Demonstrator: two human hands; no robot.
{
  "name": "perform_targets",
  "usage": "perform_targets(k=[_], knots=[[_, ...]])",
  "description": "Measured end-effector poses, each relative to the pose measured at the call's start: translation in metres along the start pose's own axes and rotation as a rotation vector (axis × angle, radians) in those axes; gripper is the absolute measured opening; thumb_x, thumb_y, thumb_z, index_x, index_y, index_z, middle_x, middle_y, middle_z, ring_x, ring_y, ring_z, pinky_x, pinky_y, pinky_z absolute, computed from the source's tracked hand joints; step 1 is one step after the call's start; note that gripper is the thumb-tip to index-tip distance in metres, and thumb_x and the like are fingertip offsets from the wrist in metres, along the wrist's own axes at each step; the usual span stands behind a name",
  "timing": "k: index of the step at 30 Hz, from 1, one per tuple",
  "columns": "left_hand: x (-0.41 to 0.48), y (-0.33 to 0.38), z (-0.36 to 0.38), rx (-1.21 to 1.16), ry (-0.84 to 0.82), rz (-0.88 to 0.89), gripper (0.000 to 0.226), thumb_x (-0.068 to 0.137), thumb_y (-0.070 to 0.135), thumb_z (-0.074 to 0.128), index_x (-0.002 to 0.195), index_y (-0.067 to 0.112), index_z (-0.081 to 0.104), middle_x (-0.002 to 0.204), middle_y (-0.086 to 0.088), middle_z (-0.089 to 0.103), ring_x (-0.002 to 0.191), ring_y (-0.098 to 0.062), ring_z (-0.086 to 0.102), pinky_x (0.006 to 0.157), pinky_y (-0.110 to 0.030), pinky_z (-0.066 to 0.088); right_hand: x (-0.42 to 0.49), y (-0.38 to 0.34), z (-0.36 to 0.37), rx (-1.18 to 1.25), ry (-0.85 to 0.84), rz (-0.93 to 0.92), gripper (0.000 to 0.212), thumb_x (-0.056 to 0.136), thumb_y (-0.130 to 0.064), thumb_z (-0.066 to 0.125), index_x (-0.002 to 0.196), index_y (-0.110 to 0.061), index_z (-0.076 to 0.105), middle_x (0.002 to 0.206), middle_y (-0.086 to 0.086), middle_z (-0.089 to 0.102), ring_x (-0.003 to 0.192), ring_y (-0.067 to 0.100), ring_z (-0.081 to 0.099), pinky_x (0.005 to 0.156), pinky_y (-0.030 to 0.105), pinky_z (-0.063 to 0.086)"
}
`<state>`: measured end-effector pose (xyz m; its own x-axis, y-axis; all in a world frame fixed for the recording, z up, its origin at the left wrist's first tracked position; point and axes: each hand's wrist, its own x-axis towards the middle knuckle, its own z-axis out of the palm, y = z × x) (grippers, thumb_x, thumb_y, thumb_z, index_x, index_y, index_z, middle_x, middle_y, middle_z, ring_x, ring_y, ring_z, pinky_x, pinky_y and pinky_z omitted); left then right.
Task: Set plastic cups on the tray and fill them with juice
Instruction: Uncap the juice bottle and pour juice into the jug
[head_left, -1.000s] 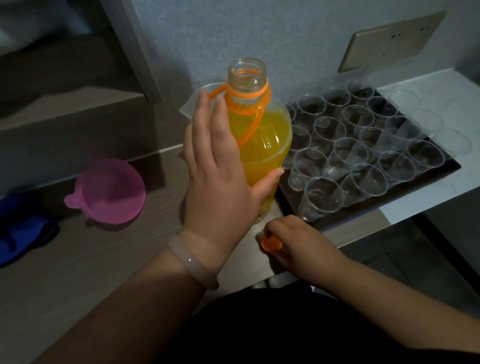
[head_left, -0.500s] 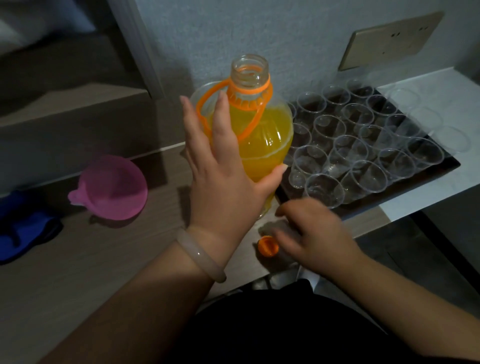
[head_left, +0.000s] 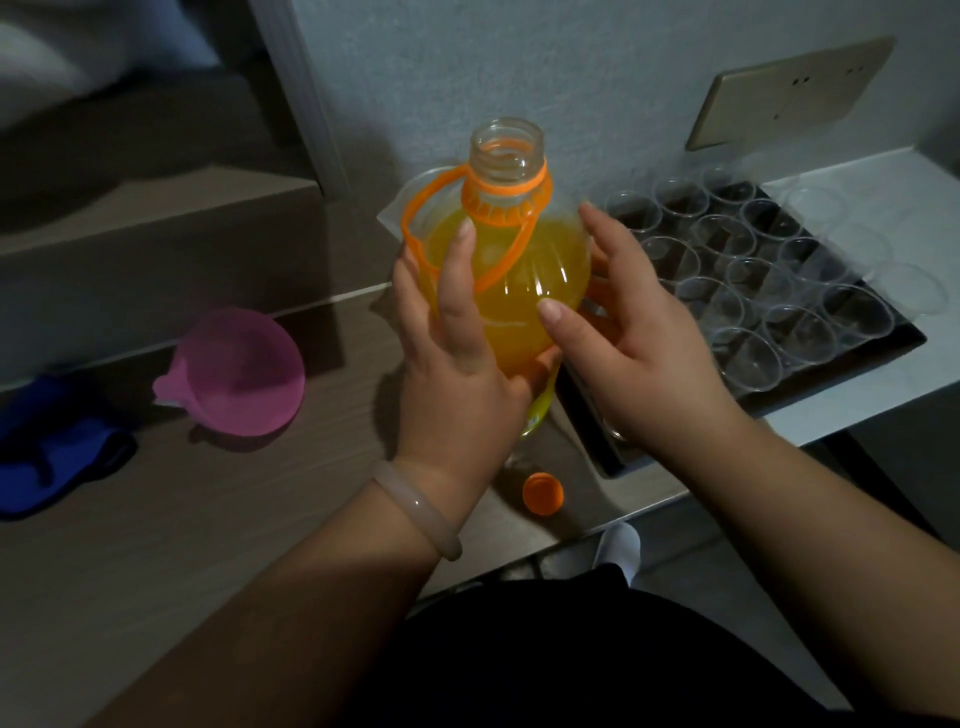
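An uncapped juice bottle (head_left: 519, 280), clear with an orange neck ring and carry loop, holds orange juice and stands upright in the middle. My left hand (head_left: 457, 374) grips its left side, fingers up along the wall and thumb round the front. My right hand (head_left: 639, 353) wraps its right side, thumb on the front. Several empty clear plastic cups (head_left: 795, 291) stand in rows on a dark tray (head_left: 906, 335) to the right. The orange cap (head_left: 543, 493) lies on the table below the bottle.
A pink funnel (head_left: 239, 371) lies on the wooden table at left, with a blue cloth (head_left: 57, 447) beyond it. A clear jug (head_left: 395, 213) stands behind the bottle. A few more cups (head_left: 857, 244) sit on the white surface past the tray. The wall is close behind.
My right hand set the orange cap down on the table, then rose to take the bottle's right side. My left hand kept its hold on the bottle.
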<state>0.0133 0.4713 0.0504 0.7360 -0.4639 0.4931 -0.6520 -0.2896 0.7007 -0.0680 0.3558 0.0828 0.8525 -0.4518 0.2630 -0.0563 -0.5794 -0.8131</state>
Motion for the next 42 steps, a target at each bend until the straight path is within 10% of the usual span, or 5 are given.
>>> perform_targets(k=[22, 28, 36, 42], knots=[[-0.03, -0.014, -0.051, 0.13, 0.051, -0.087, 0.092, 0.071, 0.046, 0.063, 0.139, 0.04, 0.002, 0.15, -0.028, 0.007, 0.134, -0.047, 0.031, 0.093, -0.056, 0.048, -0.004, -0.017, 0.042, 0.149, -0.009, -0.129, 0.062, 0.085, -0.045, 0.058, 0.139, -0.018, 0.04, 0.131, 0.003, 0.053, 0.117, 0.012, 0.055, 0.09, 0.03, 0.052], [-0.03, -0.016, -0.047, 0.137, 0.099, -0.071, 0.108, 0.066, 0.041, 0.08, 0.138, 0.041, 0.0, 0.15, -0.009, 0.001, 0.136, -0.013, 0.012, 0.11, -0.033, 0.019, 0.037, 0.011, 0.021, -0.119, 0.24, -0.078, 0.041, 0.095, -0.035, 0.049, 0.132, -0.017, 0.049, 0.12, -0.001, 0.058, 0.095, 0.005, 0.058, 0.08, 0.019, 0.049], [-0.033, -0.019, -0.042, 0.131, 0.144, -0.058, 0.103, 0.067, 0.041, 0.077, 0.14, 0.037, 0.004, 0.147, -0.004, 0.0, 0.136, 0.014, -0.006, 0.106, -0.001, 0.012, 0.102, 0.024, 0.018, -0.511, -0.152, 0.044, 0.069, 0.092, -0.021, 0.057, 0.151, -0.015, 0.021, 0.155, 0.008, 0.027, 0.139, 0.022, 0.031, 0.113, 0.035, 0.024], [-0.031, -0.021, -0.047, 0.176, 0.123, -0.05, 0.107, 0.062, 0.042, 0.079, 0.14, 0.037, 0.005, 0.146, -0.012, 0.002, 0.137, -0.007, 0.002, 0.108, -0.043, 0.017, 0.117, 0.015, 0.033, -0.597, -0.151, 0.145, 0.061, 0.093, -0.009, 0.047, 0.149, -0.007, 0.021, 0.148, 0.016, 0.031, 0.129, 0.033, 0.039, 0.101, 0.039, 0.036]])
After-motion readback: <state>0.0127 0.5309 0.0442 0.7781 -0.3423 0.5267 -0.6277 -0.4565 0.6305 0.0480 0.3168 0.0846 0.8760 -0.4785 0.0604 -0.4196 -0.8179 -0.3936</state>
